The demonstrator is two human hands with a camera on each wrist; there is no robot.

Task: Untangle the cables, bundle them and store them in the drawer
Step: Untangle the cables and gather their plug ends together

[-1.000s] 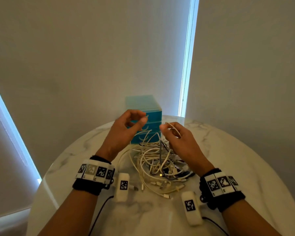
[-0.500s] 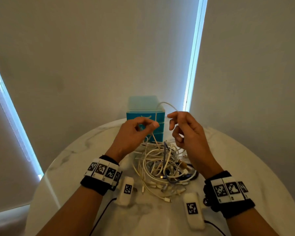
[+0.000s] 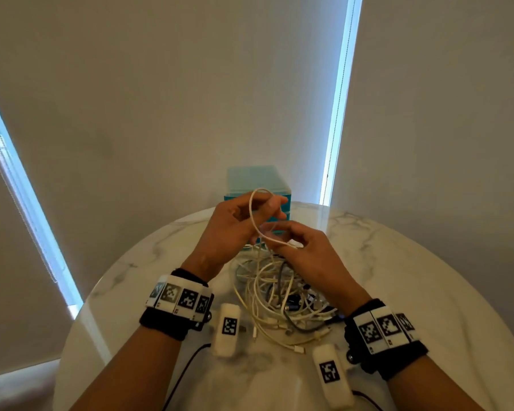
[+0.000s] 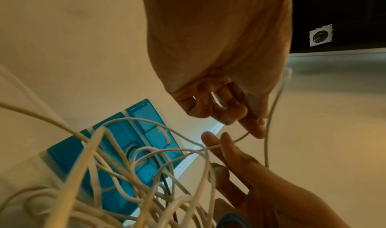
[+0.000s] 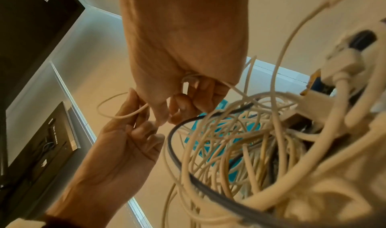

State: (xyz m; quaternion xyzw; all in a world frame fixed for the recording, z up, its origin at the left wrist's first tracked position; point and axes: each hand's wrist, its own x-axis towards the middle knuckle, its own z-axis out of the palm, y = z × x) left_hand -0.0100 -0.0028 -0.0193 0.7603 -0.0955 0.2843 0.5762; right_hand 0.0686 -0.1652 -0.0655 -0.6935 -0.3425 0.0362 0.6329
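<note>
A tangle of white and grey cables (image 3: pixel 279 295) lies on the round marble table (image 3: pixel 428 277) in front of a blue drawer unit (image 3: pixel 255 179). Both hands are raised over the tangle. My left hand (image 3: pixel 272 203) pinches the top of a loop of thin white cable (image 3: pixel 254 221). Just below and to the right, my right hand (image 3: pixel 282 241) pinches the same cable, which runs down into the tangle. The left wrist view shows my left hand (image 4: pixel 236 116) with curled fingers on the cable (image 4: pixel 269 124). In the right wrist view my right hand (image 5: pixel 179 106) grips the strand beside the loop (image 5: pixel 104 112).
Two white marker blocks (image 3: pixel 229 329) (image 3: pixel 331 375) with black leads lie on the table near my wrists. The drawer unit stands at the table's far edge, against the blinds. Bare marble stretches to the left and right of the tangle.
The hands have come closer together. My right hand has dropped below the left. The cable loop now stands taller, hanging from the left fingertips in front of the drawer unit.
</note>
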